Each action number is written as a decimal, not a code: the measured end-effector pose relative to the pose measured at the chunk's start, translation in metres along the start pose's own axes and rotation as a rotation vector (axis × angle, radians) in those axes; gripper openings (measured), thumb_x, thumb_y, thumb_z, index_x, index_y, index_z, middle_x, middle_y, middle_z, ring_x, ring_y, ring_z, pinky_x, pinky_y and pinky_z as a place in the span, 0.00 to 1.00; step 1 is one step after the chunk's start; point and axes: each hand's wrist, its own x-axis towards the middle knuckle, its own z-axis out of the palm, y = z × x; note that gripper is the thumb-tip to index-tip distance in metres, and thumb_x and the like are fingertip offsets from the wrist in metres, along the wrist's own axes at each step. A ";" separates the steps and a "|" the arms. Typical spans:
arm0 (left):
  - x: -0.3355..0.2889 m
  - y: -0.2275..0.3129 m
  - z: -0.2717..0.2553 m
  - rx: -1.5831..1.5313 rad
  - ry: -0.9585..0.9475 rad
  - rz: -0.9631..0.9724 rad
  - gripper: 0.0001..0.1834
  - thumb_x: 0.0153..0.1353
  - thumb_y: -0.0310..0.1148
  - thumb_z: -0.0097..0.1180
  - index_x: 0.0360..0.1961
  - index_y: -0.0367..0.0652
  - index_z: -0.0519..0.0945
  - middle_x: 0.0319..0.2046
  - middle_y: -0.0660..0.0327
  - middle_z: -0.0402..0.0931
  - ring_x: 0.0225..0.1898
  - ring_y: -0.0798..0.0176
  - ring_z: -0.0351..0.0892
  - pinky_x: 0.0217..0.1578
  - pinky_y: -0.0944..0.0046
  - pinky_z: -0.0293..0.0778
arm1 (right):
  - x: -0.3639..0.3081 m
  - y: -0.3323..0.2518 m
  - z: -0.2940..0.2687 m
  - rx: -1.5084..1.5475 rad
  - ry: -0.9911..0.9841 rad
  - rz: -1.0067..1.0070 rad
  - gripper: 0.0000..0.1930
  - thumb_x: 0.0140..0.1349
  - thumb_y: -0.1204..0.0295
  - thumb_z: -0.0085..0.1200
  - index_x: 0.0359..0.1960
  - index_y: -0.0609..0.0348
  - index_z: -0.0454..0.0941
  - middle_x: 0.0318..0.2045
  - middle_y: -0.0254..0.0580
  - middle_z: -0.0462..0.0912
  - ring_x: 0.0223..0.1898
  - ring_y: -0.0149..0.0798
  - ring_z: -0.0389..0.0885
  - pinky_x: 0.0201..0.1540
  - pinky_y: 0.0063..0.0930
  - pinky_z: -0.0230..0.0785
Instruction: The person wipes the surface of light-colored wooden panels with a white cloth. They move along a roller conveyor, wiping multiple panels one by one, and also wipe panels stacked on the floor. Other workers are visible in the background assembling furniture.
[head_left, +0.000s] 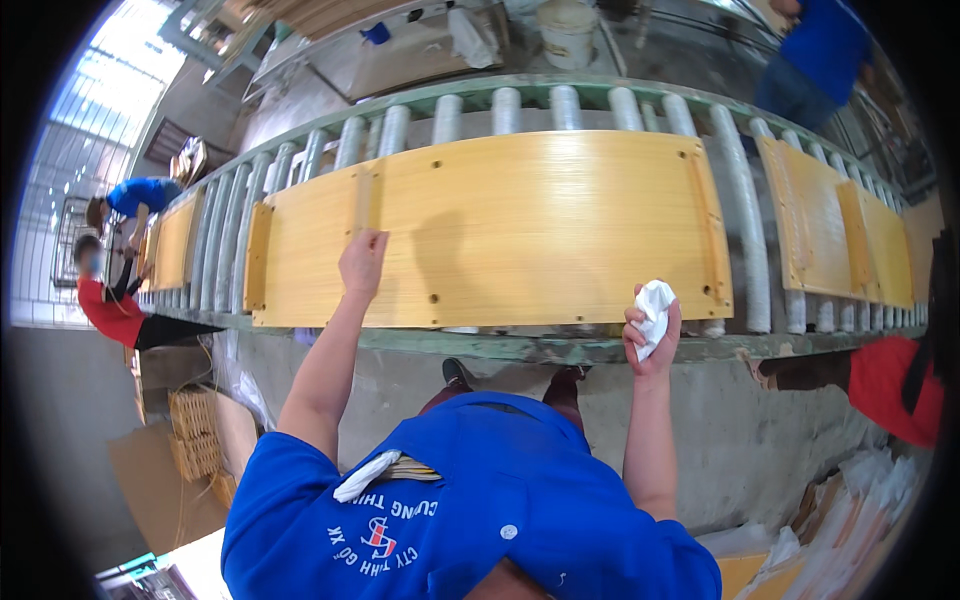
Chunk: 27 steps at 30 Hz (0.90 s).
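A long yellow wooden panel point(530, 230) lies across the roller conveyor in front of me. Raised strips run along its two ends, another crosses it left of the middle, and small dark holes dot its surface. My left hand point(363, 264) is closed over the panel's left part, beside the cross strip; whatever its fingers may hold is hidden. Near the panel's front right corner, my right hand point(650, 335) grips a crumpled white cloth point(655, 312), raised at the near edge. Whether my left hand touches the wood, I cannot tell.
More yellow panels rest on the rollers point(745, 230) at right and far left. A green rail point(520, 349) borders the conveyor's near side. Other people in red and blue stand left and right. A bucket point(567, 32) stands beyond; wrapped boards point(850, 520) lie lower right.
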 end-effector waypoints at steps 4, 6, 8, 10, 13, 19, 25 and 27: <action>0.019 -0.126 -0.041 0.196 0.052 -0.157 0.16 0.58 0.44 0.56 0.26 0.40 0.79 0.31 0.57 0.80 0.40 0.54 0.76 0.36 0.57 0.71 | 0.057 0.127 0.029 -0.149 0.119 -0.009 0.17 0.65 0.56 0.46 0.49 0.52 0.68 0.38 0.38 0.75 0.28 0.34 0.71 0.15 0.17 0.57; 0.021 -0.159 -0.032 0.275 -0.035 -0.006 0.18 0.61 0.46 0.51 0.42 0.43 0.76 0.48 0.54 0.73 0.54 0.51 0.66 0.50 0.54 0.65 | 0.084 0.175 0.035 -0.269 0.150 -0.039 0.14 0.64 0.58 0.48 0.46 0.51 0.69 0.35 0.37 0.76 0.26 0.33 0.72 0.14 0.17 0.57; 0.011 -0.175 -0.007 0.355 0.066 0.167 0.22 0.62 0.47 0.49 0.52 0.46 0.72 0.55 0.54 0.68 0.60 0.49 0.60 0.56 0.52 0.59 | 0.113 0.225 0.043 -0.424 0.248 -0.088 0.12 0.63 0.60 0.50 0.44 0.51 0.70 0.28 0.35 0.78 0.23 0.31 0.75 0.13 0.19 0.59; -0.002 -0.181 0.010 0.427 0.049 0.194 0.27 0.63 0.48 0.45 0.59 0.48 0.64 0.61 0.53 0.58 0.64 0.46 0.51 0.61 0.46 0.49 | 0.142 0.279 0.060 -0.571 0.406 -0.209 0.13 0.58 0.66 0.56 0.42 0.54 0.73 0.28 0.34 0.78 0.19 0.28 0.75 0.12 0.22 0.60; -0.007 -0.181 0.012 0.413 -0.003 0.220 0.29 0.63 0.48 0.43 0.63 0.49 0.61 0.64 0.52 0.54 0.66 0.43 0.46 0.63 0.43 0.44 | 0.191 0.339 0.073 -0.635 0.348 -0.343 0.15 0.53 0.74 0.60 0.42 0.63 0.73 0.33 0.39 0.79 0.33 0.31 0.77 0.35 0.25 0.72; -0.004 -0.178 0.006 0.356 -0.046 0.214 0.29 0.63 0.47 0.43 0.63 0.47 0.62 0.64 0.52 0.53 0.67 0.42 0.44 0.63 0.41 0.42 | 0.281 0.416 0.080 -1.156 0.316 -0.681 0.16 0.52 0.71 0.61 0.40 0.65 0.74 0.34 0.43 0.79 0.34 0.35 0.78 0.37 0.27 0.70; -0.003 -0.181 0.003 0.366 -0.069 0.205 0.28 0.63 0.44 0.44 0.63 0.47 0.60 0.64 0.53 0.52 0.67 0.43 0.44 0.64 0.42 0.42 | 0.303 0.449 0.086 -1.725 0.275 -0.929 0.13 0.52 0.65 0.61 0.34 0.59 0.75 0.31 0.45 0.75 0.31 0.48 0.76 0.33 0.37 0.69; -0.003 -0.179 0.004 0.356 -0.072 0.211 0.29 0.63 0.44 0.44 0.63 0.47 0.60 0.64 0.53 0.53 0.67 0.42 0.44 0.64 0.42 0.42 | 0.300 0.452 0.086 -1.812 0.246 -0.922 0.12 0.52 0.64 0.60 0.32 0.57 0.74 0.30 0.45 0.73 0.31 0.50 0.75 0.31 0.40 0.68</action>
